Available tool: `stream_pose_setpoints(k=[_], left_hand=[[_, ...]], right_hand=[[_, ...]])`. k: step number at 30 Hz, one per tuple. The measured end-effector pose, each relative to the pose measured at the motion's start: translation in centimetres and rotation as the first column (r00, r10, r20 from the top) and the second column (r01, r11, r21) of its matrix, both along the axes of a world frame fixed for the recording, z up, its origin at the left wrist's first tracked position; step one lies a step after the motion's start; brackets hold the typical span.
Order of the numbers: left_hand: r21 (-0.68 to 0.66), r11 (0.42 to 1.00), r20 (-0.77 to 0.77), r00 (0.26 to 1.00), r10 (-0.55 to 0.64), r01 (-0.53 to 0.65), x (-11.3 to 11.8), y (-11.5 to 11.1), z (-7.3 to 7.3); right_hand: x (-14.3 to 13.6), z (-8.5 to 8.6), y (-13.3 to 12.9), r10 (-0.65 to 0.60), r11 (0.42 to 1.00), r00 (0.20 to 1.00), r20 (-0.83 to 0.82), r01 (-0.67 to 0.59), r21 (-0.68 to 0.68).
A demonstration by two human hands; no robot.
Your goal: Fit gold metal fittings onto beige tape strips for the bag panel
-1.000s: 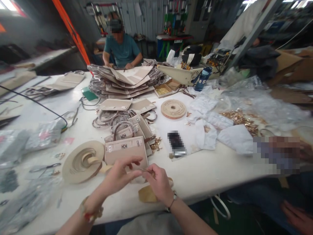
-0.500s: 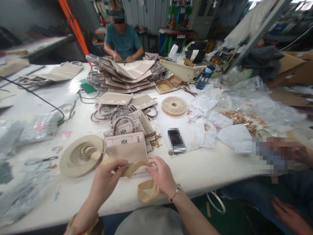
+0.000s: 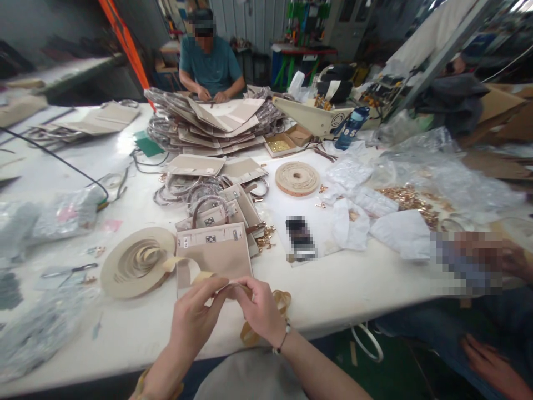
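Observation:
My left hand and my right hand are close together above the table's front edge, both closed on a tan tape. The tape runs back from my left fingers to a large flat roll lying at the left. Its peeled end hangs in loose curls behind and below my right hand. Just beyond my hands lies a beige bag panel with small labels along its top. The stretch of tape between my fingertips is mostly hidden.
Bag panels with wrapped handles lie beyond, and a tall stack stands farther back before a person. A strap roll, gold hardware, a blue bottle and scissors are around. Another person sits at right.
My hands have come together, the right one moving left until the fingertips nearly meet. The tape between them no longer shows as a long stretch, and the loose curls have shifted.

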State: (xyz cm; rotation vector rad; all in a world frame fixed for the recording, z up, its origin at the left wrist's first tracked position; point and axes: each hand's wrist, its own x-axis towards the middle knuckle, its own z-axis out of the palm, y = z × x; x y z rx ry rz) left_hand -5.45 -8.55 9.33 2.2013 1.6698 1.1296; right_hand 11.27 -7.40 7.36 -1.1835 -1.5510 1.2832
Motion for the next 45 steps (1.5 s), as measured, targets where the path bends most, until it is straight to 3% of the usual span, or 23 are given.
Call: stream_pose_setpoints(k=[2,5,8,12,15,17,18,19,20,21,22,26,31,40,45], left_hand=[[0.041,0.999,-0.074,0.997,0.000,0.003,-0.3,0.0,-0.3],[0.047,0.992,-0.220,0.970,-0.105,0.119,-0.8,0.3,-0.2],[-0.020,0.975,-0.324,0.921,-0.217,0.223,-1.3,0.5,0.2],[-0.069,0.965,-0.330,0.907,-0.262,0.253,-1.1,-0.2,0.5],[-0.080,0.958,-0.193,0.939,-0.286,0.275,-1.0,-0.3,0.3],[-0.099,0.985,0.034,0.990,-0.136,0.138,-1.7,0.6,-0.1],[-0.139,0.990,0.201,0.980,0.012,0.016,-2.3,1.5,-0.3],[-0.200,0.972,0.360,0.913,0.191,-0.124,-3.2,2.7,-0.7],[-0.305,0.928,0.512,0.785,0.349,-0.214,-4.1,4.0,-1.1],[-0.421,0.875,0.651,0.593,0.474,-0.238,-5.1,5.4,-1.5],[-0.472,0.853,0.672,0.535,0.511,-0.222,-6.1,6.7,-2.0],[-0.560,0.812,0.696,0.438,0.570,-0.166,-8.8,10.4,-3.6],[-0.592,0.792,0.706,0.378,0.599,-0.150,-9.4,11.1,-4.7],[-0.542,0.812,0.718,0.384,0.581,-0.217,-10.0,11.8,-6.6],[-0.562,0.811,0.712,0.404,0.575,-0.164,-10.6,12.0,-5.9]], right_hand=[[0.1,-0.2,0.1,0.014,0.995,0.995,0.100,-0.023,0.093],[0.1,-0.2,0.3,0.022,0.961,0.961,0.277,-0.097,0.258],[0.0,-0.1,0.4,0.062,0.940,0.938,0.341,-0.169,0.295],[-0.4,-0.7,0.5,0.096,0.987,0.982,0.164,-0.116,0.115],[-0.7,-1.7,0.7,-0.022,0.993,1.000,-0.015,0.020,-0.116],[-0.6,-2.2,0.8,-0.111,0.978,0.992,-0.056,0.099,-0.183],[-0.5,-2.4,0.9,-0.135,0.975,0.989,-0.061,0.121,-0.185],[-0.4,-2.4,0.9,-0.142,0.976,0.988,-0.063,0.129,-0.173],[-0.2,-2.4,0.9,-0.135,0.981,0.989,-0.065,0.124,-0.151],[-0.1,-2.3,0.9,-0.118,0.987,0.991,-0.067,0.109,-0.120],[0.0,-2.3,0.8,-0.097,0.993,0.993,-0.068,0.091,-0.081],[0.2,-2.2,0.3,-0.037,0.995,0.998,-0.059,0.042,0.093],[0.2,-2.7,-0.2,-0.003,0.989,0.998,-0.061,0.012,0.149],[0.3,-1.8,-0.4,0.048,0.991,0.998,-0.029,-0.044,0.127],[0.1,-1.1,-0.6,-0.014,0.995,1.000,0.015,0.013,0.098]])
